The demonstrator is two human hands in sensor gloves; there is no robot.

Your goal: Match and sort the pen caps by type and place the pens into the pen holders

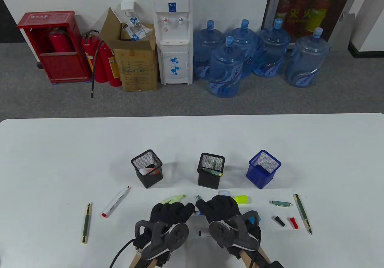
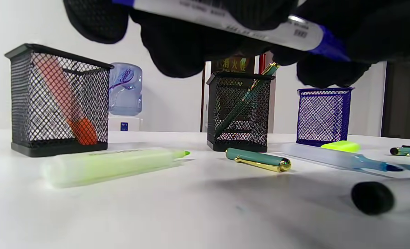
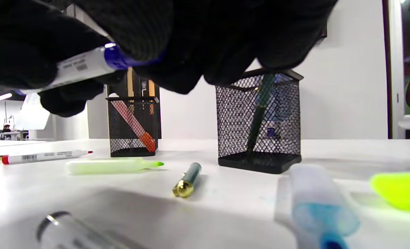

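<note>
While both hands (image 1: 196, 209) grip the marker (image 2: 225, 20) near the tabletop's front edge, its cap should seat squarely.

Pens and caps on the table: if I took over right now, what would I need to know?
Left hand and right hand both grip one white marker with a blue end above the table.
Done: an orange highlighter in the left black mesh holder, a green pen in the middle black mesh holder.
The blue mesh holder looks empty.
Left: the held marker, the loose pens, highlighters and caps on the white table.
</note>
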